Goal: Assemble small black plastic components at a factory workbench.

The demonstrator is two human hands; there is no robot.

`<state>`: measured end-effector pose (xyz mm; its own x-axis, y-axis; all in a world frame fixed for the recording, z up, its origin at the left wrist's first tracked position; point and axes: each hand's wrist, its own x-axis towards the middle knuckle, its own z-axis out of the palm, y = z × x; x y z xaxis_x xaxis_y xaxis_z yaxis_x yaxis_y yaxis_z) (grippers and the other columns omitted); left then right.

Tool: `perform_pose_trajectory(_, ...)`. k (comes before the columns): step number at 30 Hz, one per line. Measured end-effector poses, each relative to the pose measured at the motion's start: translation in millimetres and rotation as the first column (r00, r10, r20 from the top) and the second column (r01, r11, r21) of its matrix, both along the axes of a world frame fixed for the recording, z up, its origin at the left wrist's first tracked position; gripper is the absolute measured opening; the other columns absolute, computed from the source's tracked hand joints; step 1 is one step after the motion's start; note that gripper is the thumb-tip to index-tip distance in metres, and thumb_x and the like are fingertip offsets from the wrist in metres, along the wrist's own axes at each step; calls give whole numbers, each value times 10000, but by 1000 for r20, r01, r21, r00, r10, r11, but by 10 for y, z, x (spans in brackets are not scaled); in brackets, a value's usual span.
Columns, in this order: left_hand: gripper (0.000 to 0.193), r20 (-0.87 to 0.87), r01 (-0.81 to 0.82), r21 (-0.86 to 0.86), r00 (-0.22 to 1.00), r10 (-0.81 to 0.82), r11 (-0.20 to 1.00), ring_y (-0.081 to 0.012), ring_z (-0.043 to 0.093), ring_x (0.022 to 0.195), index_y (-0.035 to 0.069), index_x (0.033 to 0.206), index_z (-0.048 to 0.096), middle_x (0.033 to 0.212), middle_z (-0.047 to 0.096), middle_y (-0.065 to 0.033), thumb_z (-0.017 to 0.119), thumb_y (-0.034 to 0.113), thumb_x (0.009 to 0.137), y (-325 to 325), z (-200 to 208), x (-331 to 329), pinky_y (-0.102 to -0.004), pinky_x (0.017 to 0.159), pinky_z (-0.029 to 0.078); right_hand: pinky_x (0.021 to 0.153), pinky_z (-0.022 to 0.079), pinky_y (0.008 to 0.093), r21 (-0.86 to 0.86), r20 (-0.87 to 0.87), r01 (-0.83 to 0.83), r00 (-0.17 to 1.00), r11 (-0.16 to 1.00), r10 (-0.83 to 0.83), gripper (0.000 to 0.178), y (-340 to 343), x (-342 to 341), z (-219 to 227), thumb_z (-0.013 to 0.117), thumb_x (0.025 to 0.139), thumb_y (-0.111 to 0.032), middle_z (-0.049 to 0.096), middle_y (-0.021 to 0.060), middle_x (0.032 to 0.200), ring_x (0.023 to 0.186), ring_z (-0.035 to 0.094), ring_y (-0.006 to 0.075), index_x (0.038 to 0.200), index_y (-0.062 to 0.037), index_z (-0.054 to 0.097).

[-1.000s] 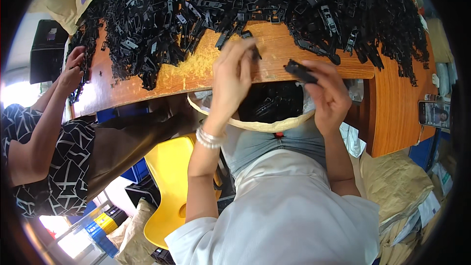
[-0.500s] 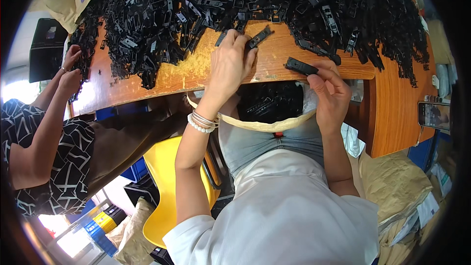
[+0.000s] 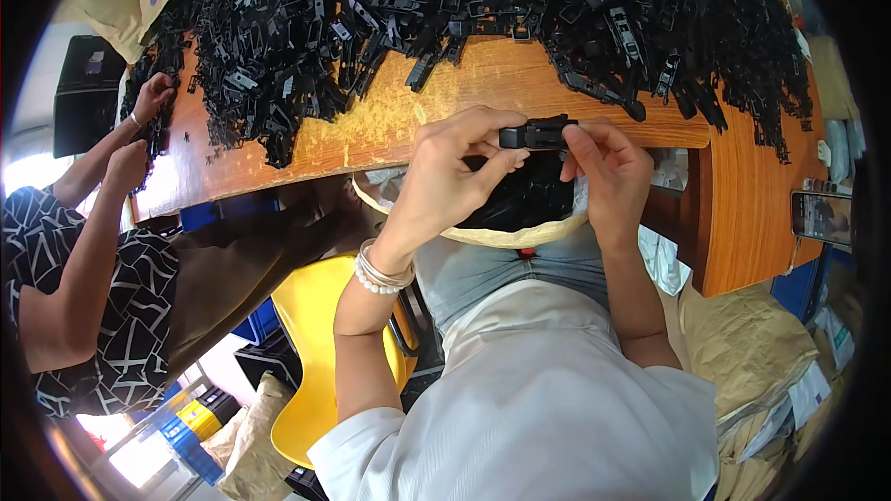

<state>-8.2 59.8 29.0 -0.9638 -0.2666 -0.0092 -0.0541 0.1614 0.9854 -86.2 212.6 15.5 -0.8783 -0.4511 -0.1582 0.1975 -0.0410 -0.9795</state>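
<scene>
The wooden worktop (image 3: 473,83) arcs from ten to two o'clock in the view, under a heap of black plastic parts (image 3: 575,19) along twelve. A cream-rimmed sack (image 3: 506,238) with black contents opens at six o'clock from the held black part (image 3: 536,134). The left hand (image 3: 445,167), at eight o'clock from that part, pinches its near end; the right hand (image 3: 613,172), at four, has fingers gripping the other end. Whether it is one piece or two, I cannot tell.

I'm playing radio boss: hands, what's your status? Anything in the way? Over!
Left hand, right hand: both pinching black plastic part, possibly two together. Black heap on table, beyond hands. Nothing seen blocking.
</scene>
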Motion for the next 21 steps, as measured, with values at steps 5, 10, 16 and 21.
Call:
perform_pose_trajectory(5,157,180,-233,607,972,154,760,-114,603,670,-66,894,576,714,611,-63,609,31,775,121,-87,-53,-203,619,473,475,371,192,-17,-93,8,996,1000,-9,82,-25,35,-31,615,770,-21,512,31,715,535,497,90,767,55,584)
perform_pose_trajectory(10,153,174,-108,563,985,10,819,-72,518,559,-17,791,598,662,582,-25,621,133,791,159,-162,-55,-188,531,407,541,399,185,90,-290,-143,943,986,163,70,12,15,-83,619,740,33,498,38,753,631,503,83,755,61,557)
perform_pose_trajectory(16,139,-51,-27,397,997,51,918,-73,467,628,-20,748,600,721,526,-9,638,113,763,167,-88,-43,-199,565,365,595,409,191,-153,-25,-73,997,986,70,173,-94,96,37,626,749,-12,505,34,813,667,498,85,905,51,587)
perform_pose_trajectory(21,133,-89,77,282,995,-54,956,-93,487,683,-23,748,602,744,521,-33,628,106,767,68,-14,-72,-217,603,381,597,415,192,-178,-127,-131,986,975,109,225,-52,59,-4,621,756,-20,536,48,839,673,507,89,971,35,584)
